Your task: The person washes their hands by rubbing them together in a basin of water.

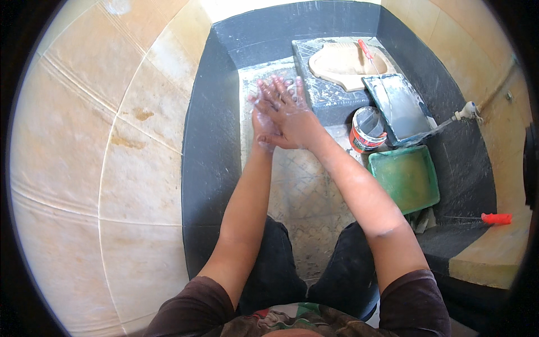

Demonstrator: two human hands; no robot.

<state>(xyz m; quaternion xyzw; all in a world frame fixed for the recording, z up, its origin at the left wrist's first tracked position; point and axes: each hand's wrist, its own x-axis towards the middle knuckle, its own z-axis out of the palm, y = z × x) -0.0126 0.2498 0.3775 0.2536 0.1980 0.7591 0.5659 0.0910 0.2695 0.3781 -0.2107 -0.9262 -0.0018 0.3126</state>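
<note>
My two hands are pressed together in front of me, above the floor at the left of the squat toilet. White, wet-looking residue covers both. My right hand [293,121] lies across my left, its fingers stretched out and spread. Beneath it, my left hand [261,124] is partly hidden; the parts of its fingers that show look extended. I see no object held between them. To the right of my hands stands a small bucket [360,139] with an orange and dark label and a greyish inside.
A cream squat toilet [331,62] is set in a raised dark step, with a red-handled roller [365,49] across it. A paint-smeared tray [404,109] and a green tray [405,180] lie at right. A white tap [467,111] and red handle [497,219] are beside the dark-painted wall.
</note>
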